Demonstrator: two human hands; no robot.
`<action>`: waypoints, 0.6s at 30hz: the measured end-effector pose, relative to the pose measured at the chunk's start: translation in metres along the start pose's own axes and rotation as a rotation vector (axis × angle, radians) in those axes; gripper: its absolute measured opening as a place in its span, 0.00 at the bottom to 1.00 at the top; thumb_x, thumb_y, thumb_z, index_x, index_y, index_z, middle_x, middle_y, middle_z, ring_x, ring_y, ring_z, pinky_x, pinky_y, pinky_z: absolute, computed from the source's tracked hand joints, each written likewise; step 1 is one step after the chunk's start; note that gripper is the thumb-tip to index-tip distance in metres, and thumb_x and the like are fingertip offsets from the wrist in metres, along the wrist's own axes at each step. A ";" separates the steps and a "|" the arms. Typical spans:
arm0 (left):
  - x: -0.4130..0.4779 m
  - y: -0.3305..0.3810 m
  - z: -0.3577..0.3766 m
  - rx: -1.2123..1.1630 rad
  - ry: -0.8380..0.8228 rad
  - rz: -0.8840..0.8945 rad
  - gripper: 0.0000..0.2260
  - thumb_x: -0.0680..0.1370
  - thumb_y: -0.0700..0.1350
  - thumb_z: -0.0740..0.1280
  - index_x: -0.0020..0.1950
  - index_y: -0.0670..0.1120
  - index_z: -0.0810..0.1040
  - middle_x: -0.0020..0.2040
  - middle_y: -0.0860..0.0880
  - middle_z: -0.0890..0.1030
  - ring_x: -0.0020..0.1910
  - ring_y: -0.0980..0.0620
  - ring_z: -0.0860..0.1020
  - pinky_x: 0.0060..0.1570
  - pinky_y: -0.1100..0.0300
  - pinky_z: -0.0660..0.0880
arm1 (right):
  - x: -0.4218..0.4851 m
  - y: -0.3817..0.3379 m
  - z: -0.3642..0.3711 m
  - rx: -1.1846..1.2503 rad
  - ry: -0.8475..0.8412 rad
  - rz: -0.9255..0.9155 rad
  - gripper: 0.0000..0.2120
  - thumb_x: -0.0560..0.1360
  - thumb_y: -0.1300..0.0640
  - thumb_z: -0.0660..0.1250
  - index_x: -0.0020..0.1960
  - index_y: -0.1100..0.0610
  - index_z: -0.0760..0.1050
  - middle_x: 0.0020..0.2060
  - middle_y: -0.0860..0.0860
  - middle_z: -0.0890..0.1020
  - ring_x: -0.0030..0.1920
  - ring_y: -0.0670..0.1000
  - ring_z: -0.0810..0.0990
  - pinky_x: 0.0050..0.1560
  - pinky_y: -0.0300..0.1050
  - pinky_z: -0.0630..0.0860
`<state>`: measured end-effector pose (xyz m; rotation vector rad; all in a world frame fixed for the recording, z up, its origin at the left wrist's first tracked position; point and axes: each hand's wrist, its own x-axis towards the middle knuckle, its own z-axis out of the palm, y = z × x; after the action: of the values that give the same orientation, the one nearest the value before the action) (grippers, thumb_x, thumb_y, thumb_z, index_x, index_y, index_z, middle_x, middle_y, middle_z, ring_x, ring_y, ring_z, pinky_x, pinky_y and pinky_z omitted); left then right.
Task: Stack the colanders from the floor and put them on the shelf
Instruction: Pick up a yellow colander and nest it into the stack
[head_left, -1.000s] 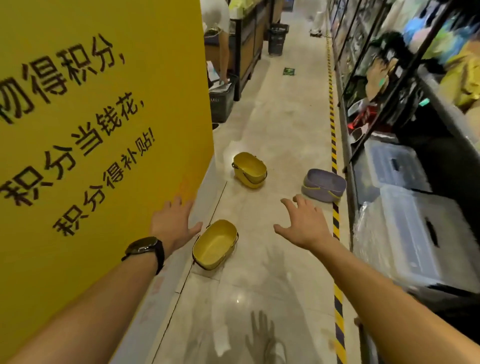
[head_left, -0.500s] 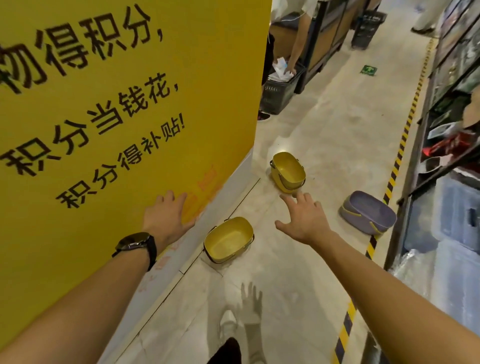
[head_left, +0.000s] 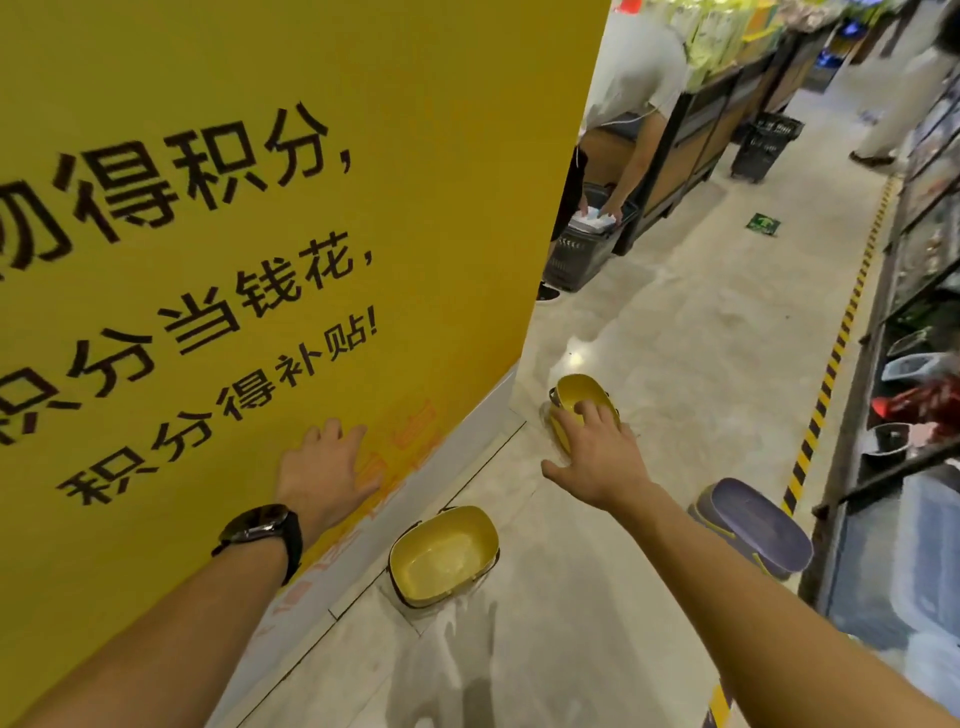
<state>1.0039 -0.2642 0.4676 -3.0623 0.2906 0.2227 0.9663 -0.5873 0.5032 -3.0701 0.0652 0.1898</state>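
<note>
Head view. Three colanders lie apart on the floor (head_left: 675, 338), none stacked:
- The near yellow colander (head_left: 441, 556) sits open side up at the floor's left edge, just beside the base of the yellow sign panel (head_left: 260, 208).
- The far yellow colander (head_left: 576, 395) lies tilted further along that same edge.
- The purple colander (head_left: 753, 525) rests near the right edge, beside the striped tape (head_left: 831, 364) that runs along the foot of the shelf (head_left: 909, 457).

Change: the right hand (head_left: 597, 457) has travelled forward. Half a second ago it sat short of the far yellow colander; now it overlaps that colander's near rim. Its fingers are spread and straight, thumb out to the left, holding nothing. Contact with the colander cannot be confirmed.

The left hand (head_left: 327, 467), with a watch (head_left: 260, 525) on its wrist, remains flat at the panel, fingers extended and close together.

Assessment: the reach appears aimed at the far yellow colander as the first pick-up. Stacking has not begun, and the shelf placement is still outstanding.
</note>
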 end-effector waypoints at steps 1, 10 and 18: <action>0.003 0.001 0.000 0.004 -0.002 -0.013 0.32 0.78 0.67 0.58 0.77 0.52 0.59 0.66 0.47 0.69 0.62 0.47 0.71 0.50 0.54 0.78 | 0.009 0.002 -0.002 -0.004 -0.002 -0.016 0.35 0.73 0.38 0.62 0.76 0.48 0.58 0.70 0.54 0.64 0.70 0.57 0.63 0.68 0.56 0.63; 0.030 0.045 -0.001 -0.015 -0.002 -0.141 0.30 0.79 0.65 0.57 0.77 0.52 0.61 0.66 0.47 0.69 0.61 0.47 0.71 0.48 0.54 0.78 | 0.082 0.045 -0.007 -0.002 -0.041 -0.180 0.35 0.74 0.38 0.62 0.77 0.49 0.57 0.72 0.55 0.64 0.71 0.58 0.62 0.69 0.58 0.63; 0.055 0.122 -0.001 -0.013 -0.018 -0.202 0.29 0.79 0.66 0.56 0.75 0.53 0.62 0.64 0.48 0.71 0.60 0.48 0.72 0.44 0.56 0.78 | 0.117 0.095 0.012 0.021 -0.117 -0.274 0.35 0.73 0.39 0.62 0.76 0.51 0.57 0.71 0.57 0.64 0.70 0.60 0.63 0.68 0.60 0.64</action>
<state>1.0342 -0.3935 0.4553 -3.0720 -0.0214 0.2413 1.0765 -0.6861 0.4711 -2.9960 -0.3538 0.3477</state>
